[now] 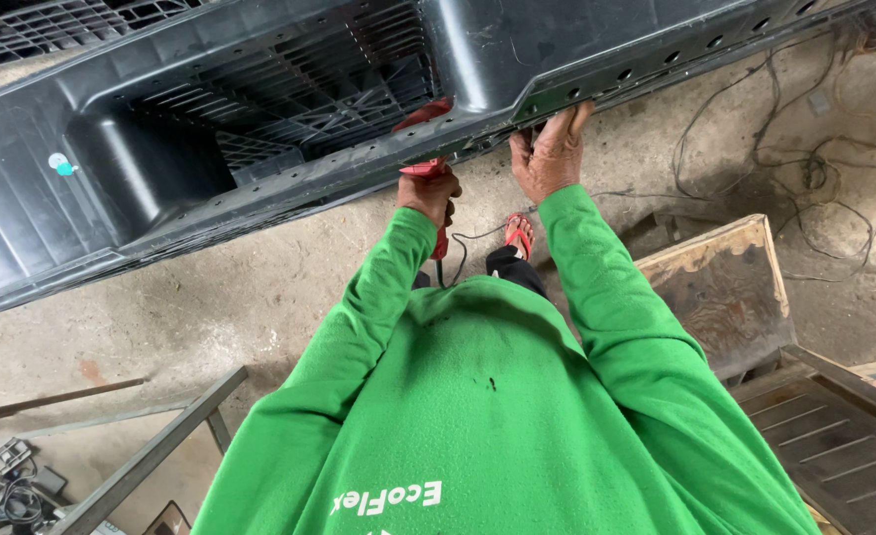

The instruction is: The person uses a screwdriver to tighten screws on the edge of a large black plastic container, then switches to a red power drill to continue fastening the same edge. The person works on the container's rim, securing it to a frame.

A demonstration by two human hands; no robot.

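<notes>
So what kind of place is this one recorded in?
Probably a rough workshop or repair yard: a bare concrete floor strewn with loose cables, a big black plastic pallet tipped on edge, and the left hand gripping a red corded power tool.

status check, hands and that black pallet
Left hand gripping red tool at black pallet edge. Right hand on same edge. Cables on floor.

Both arms reach forward and down in green sleeves, elbows slightly bent. The left hand [428, 193] is curled into a tight fist, knuckles up. Just beside it, the right hand [549, 154] is raised higher, back toward the camera, fingers [578, 111] stretched upward and hooked.
</notes>
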